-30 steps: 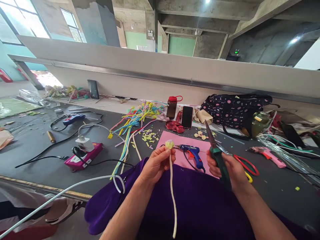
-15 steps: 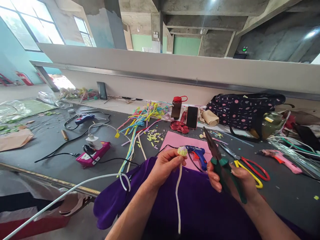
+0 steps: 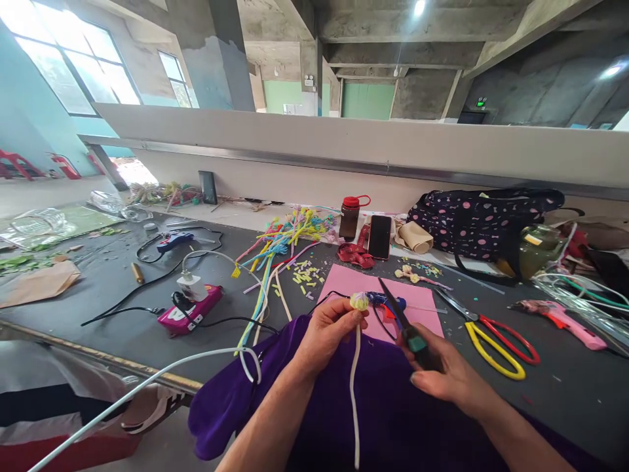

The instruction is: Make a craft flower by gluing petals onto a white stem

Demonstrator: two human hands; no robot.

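Between the thumb and fingers of my left hand is a small pale-yellow flower head, held upright. Its thin cream stem hangs down over the purple cloth on my lap. My right hand is wrapped round long-nosed pliers with green on the handles. Their dark jaws point up and left, a little right of the flower head and apart from it; they look closed. Behind them a blue glue gun, partly hidden, lies on a pink sheet.
Scissors with red and yellow handles and a pink glue gun lie to the right. Colourful fuzzy stems and cut bits lie ahead. A bottle, phone and patterned bag stand behind. A magenta power strip sits left.
My right hand has turned the pliers and brought them left, nearer the flower head; their spread handles have come together. My left hand keeps the flower in nearly the same place. The view has tilted up slightly.
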